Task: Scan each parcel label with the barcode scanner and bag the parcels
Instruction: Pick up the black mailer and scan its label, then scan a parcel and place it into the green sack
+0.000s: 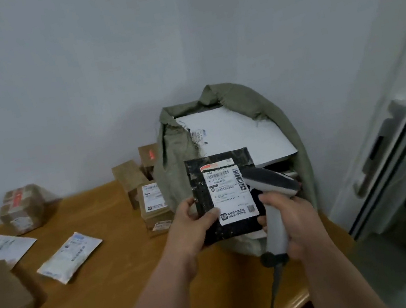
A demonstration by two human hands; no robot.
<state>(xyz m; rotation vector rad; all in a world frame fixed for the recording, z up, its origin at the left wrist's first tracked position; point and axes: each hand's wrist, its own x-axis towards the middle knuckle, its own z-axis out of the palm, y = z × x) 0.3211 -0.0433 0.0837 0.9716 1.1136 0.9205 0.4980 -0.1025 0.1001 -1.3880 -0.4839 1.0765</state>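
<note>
Parcel [227,198] is standing upright, pinched at its lower left by the left hand [193,226]; right hand [294,222] is gripping the scanner [271,196], nose touching the label's [232,193] right edge.

Wooden table [108,300] bearing cardboard boxes [23,208], white mailers [69,257], green sack [219,129].

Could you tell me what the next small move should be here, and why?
Probably tilt the scanner so its head faces the label. The right hand grips it beside the black parcel, which the left hand holds above the open sack, label up, not yet bagged.
</note>
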